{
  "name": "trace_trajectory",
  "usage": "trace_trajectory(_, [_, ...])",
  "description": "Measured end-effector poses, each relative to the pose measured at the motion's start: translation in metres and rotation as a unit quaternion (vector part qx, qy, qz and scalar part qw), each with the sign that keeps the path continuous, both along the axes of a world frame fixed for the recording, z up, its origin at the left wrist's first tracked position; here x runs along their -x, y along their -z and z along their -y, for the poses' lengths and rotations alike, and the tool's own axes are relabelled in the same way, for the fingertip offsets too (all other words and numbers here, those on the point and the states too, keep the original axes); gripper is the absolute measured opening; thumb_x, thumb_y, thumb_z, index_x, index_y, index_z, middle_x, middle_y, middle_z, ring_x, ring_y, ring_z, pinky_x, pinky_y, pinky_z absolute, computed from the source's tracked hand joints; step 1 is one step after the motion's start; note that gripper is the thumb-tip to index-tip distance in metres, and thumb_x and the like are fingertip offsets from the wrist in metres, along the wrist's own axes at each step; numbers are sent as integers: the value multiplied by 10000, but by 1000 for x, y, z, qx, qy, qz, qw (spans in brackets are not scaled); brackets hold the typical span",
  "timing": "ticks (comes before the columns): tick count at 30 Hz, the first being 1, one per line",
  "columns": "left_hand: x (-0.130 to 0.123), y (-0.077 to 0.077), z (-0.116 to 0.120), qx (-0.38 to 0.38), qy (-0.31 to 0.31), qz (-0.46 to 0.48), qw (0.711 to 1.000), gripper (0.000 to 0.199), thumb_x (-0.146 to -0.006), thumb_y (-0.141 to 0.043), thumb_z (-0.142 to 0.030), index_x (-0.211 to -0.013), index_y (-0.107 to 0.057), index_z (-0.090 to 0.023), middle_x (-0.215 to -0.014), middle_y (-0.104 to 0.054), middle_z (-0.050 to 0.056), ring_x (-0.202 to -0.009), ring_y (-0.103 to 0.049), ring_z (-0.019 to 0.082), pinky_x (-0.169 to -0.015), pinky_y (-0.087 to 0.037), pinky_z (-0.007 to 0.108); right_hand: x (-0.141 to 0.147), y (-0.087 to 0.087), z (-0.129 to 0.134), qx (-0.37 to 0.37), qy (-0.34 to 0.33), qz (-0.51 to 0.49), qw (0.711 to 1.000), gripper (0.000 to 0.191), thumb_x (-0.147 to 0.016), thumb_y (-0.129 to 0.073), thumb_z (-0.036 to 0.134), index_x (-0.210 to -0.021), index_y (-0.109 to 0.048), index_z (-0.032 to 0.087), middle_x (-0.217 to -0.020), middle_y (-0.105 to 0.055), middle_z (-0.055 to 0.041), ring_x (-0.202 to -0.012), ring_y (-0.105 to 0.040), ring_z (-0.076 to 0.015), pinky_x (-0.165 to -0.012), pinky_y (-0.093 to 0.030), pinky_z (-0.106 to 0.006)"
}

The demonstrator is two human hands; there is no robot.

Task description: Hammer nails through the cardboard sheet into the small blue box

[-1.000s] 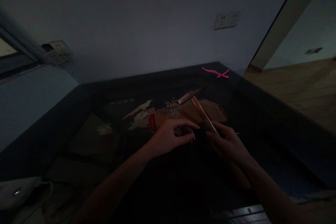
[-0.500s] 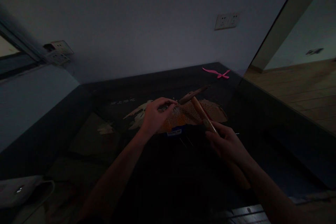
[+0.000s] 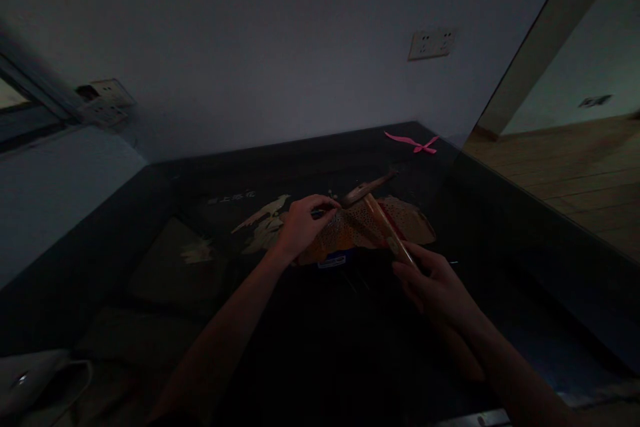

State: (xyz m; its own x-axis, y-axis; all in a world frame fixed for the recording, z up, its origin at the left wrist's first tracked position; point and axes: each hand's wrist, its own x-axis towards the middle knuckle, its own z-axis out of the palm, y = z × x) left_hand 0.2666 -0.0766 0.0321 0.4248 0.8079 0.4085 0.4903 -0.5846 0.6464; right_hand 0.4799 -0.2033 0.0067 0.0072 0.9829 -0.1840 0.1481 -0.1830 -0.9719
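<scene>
My right hand [image 3: 440,283] is wrapped round the wooden handle of a hammer [image 3: 383,217]. The hammer's metal head points left, right beside the fingertips of my left hand [image 3: 307,223]. Thumb and forefinger of that hand are pinched together, and whatever they hold is too small and dark to name. Below both hands lies a tan and orange piece dotted with many holes [image 3: 345,233], partly covered by my left hand and the hammer. A small blue label [image 3: 333,259] shows at its near edge.
A pink ribbon [image 3: 417,144] lies at the far right corner of the dark, shiny table [image 3: 300,163]. A pale bird-like picture and lettering show on the table's left part. A white object with a looped cord [image 3: 35,373] is at lower left. Wall sockets [image 3: 431,44] sit above.
The hammer head has come down slightly beside my left fingertips. Both hands keep their grips, and the whole view has shifted a little.
</scene>
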Motion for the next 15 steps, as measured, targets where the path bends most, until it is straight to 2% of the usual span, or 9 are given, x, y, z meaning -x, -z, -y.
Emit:
trace_trajectory(5, [0,7,-2,9,0,-5,1000,117,-810,-583,-171,-891,-667,-178,-899,-690,26,-832,-633,140,-764,-499,271,0,0,1,5,-10,-13,1000,516,-785,-603,426,-1220,-520,160,-499,-457,73,-364,-390,-81,-324,-301,-181])
trace_trajectory(10, [0,6,0,-12,-4,-30,999,111,-802,-593,-164,-880,-671,-180,-900,-691,24,-845,-630,146,-804,-484,288,0,1,0,-3,-18,-9,1000,507,-805,-589,413,-1234,-501,158,-508,-451,76,-373,-397,-77,-328,-310,-174])
trace_trajectory(15, [0,8,0,3,2,-22,1000,127,-807,-580,-172,-890,-676,-181,-913,-695,29,-861,-638,154,-804,-485,291,0,-2,0,-4,-10,11,1000,494,-798,-580,400,-1216,-513,146,-513,-451,74,-379,-404,-83,-328,-318,-182])
